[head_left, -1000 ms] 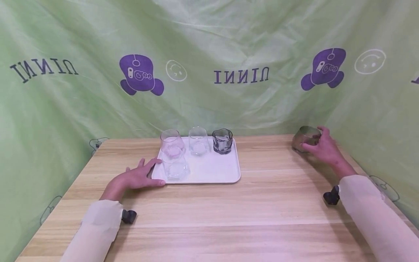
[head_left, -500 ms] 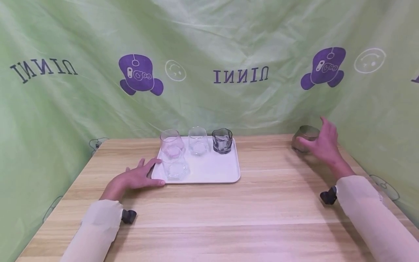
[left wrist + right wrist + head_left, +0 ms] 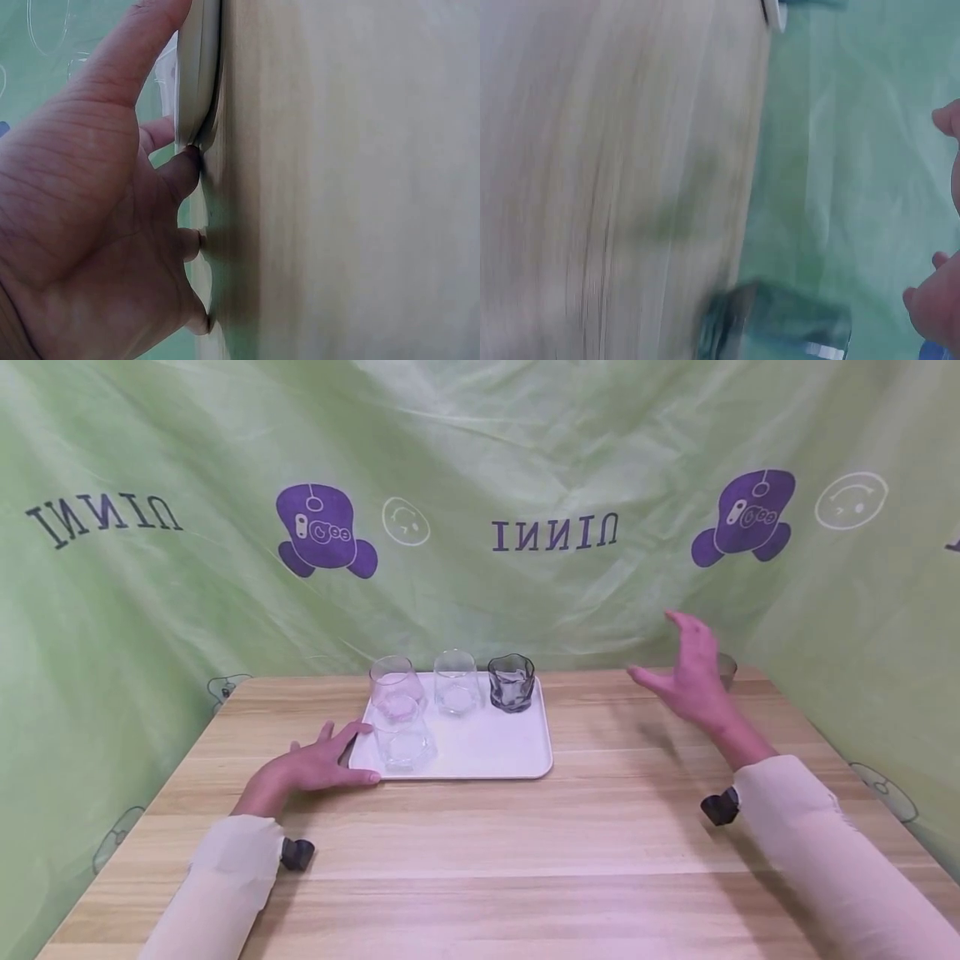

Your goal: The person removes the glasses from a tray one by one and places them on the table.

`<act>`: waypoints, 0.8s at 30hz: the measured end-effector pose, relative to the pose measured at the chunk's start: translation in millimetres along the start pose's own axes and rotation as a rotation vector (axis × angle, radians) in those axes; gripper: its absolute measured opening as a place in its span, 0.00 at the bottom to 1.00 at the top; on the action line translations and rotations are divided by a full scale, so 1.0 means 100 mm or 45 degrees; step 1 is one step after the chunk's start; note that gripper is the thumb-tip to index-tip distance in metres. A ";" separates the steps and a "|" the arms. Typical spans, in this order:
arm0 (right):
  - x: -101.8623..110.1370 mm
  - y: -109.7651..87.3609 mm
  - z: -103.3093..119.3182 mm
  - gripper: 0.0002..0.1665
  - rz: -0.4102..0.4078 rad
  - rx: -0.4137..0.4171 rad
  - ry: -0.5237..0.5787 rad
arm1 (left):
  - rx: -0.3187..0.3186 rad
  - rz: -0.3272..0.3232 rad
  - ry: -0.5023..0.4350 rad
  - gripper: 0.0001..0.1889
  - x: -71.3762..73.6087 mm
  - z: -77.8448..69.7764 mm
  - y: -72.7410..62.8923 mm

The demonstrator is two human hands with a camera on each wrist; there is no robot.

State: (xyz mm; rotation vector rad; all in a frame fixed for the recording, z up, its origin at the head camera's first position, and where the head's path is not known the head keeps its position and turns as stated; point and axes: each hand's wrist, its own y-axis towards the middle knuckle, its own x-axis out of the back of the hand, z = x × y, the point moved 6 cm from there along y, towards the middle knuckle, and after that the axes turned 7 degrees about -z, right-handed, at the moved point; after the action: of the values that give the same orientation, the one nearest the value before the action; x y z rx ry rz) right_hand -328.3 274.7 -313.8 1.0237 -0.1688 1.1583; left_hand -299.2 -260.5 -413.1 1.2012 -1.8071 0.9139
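The right hand [image 3: 693, 681] has just let go of the lone glass [image 3: 727, 668] and moved off it, toward the tray [image 3: 495, 747]. Its fingers and thumb are spread wide in the air above the table [image 3: 525, 860], and it holds nothing. That seems to mean it is done with that glass for now. The lone glass stands on the table near the back, well apart from the tray, and no hand seems to be on it.

The left hand [image 3: 315, 764] has not moved. Its thumb and fingers are apart and mostly straight, and they touch the near left corner of the tray, maybe to keep it steady.

Four glasses are on the tray, all upright. The pink glass [image 3: 392, 681], the back clear glass [image 3: 456, 681] and the dark glass [image 3: 512, 683] stand in a row at the back. The front clear glass [image 3: 405, 747] is in front of the pink one. They have not moved.

Some things are hard to see. In the head view the right hand hides most of the lone glass. In the right wrist view that glass is blurry and cut off, and so is the hand. The front clear glass overlaps the pink one, so nobody can tell if they touch. The left wrist view shows just a bit of the tray.
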 end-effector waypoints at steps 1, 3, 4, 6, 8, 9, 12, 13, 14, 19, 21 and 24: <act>-0.05 -0.01 0.05 0.62 0.021 0.015 0.014 | 0.002 0.002 0.000 0.51 0.00 0.00 0.00; -0.18 -0.03 0.15 0.61 0.078 0.039 0.054 | 0.009 0.008 0.000 0.51 0.00 -0.01 -0.01; -0.24 -0.05 0.19 0.61 0.110 0.054 0.069 | 0.014 0.011 0.002 0.51 0.00 -0.01 -0.01; -0.37 -0.08 0.27 0.60 0.164 0.086 0.091 | 0.021 0.014 0.001 0.52 0.00 -0.01 -0.01; -0.49 -0.10 0.34 0.60 0.213 0.114 0.115 | 0.027 0.015 -0.001 0.52 0.00 -0.01 -0.01; -0.55 -0.11 0.37 0.60 0.233 0.125 0.124 | 0.029 0.015 -0.003 0.53 0.00 -0.02 -0.01; -0.71 -0.14 0.46 0.60 0.293 0.138 0.165 | 0.035 0.017 -0.009 0.53 0.01 -0.01 -0.02; -0.76 -0.15 0.48 0.60 0.316 0.131 0.178 | 0.033 0.019 -0.005 0.53 0.01 -0.01 -0.01; -0.81 -0.16 0.50 0.61 0.338 0.120 0.197 | 0.030 0.018 0.000 0.53 0.01 -0.01 0.00; -1.03 -0.17 0.60 0.61 0.402 0.053 0.286 | 0.011 0.007 0.014 0.52 0.02 0.00 0.04; -1.11 -0.17 0.64 0.62 0.418 0.037 0.303 | 0.016 0.013 0.008 0.52 0.01 0.00 0.04; -1.23 -0.19 0.68 0.62 0.439 0.025 0.315 | 0.030 0.029 0.002 0.53 0.00 0.01 0.02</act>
State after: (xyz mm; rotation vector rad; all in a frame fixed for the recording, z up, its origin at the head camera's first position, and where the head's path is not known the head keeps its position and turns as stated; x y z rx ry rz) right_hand -341.8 141.4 -359.3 0.8790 -0.1401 1.5919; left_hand -301.7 -260.9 -414.4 1.1967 -1.8169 0.9512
